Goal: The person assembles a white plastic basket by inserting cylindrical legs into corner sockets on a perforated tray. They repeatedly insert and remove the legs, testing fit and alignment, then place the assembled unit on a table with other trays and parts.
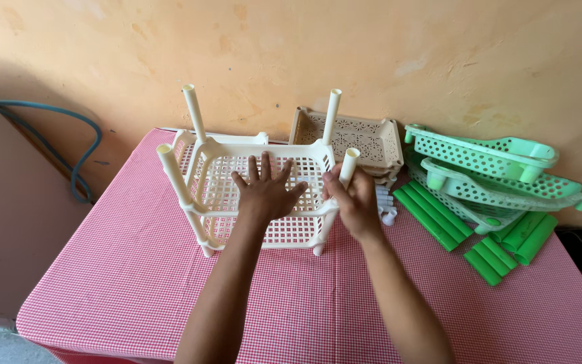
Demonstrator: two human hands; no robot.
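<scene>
A cream plastic rack (250, 172) of stacked perforated trays stands on the red-checked table (136, 283), with cream tubes rising from its corners. My left hand (267, 192) lies flat, fingers spread, on the top tray's grid. My right hand (353, 195) grips the near-right cream tube (349, 164) at the rack's corner. Other tubes stick up at the near left (170, 172), the back left (194, 111) and the back right (332, 114).
A beige perforated tray (372, 138) lies behind the rack. Green perforated trays (486, 158) are stacked at the right, with several green tubes (432, 216) beside them. A blue hose (82, 155) hangs at the wall on the left. The table's edge runs along the left.
</scene>
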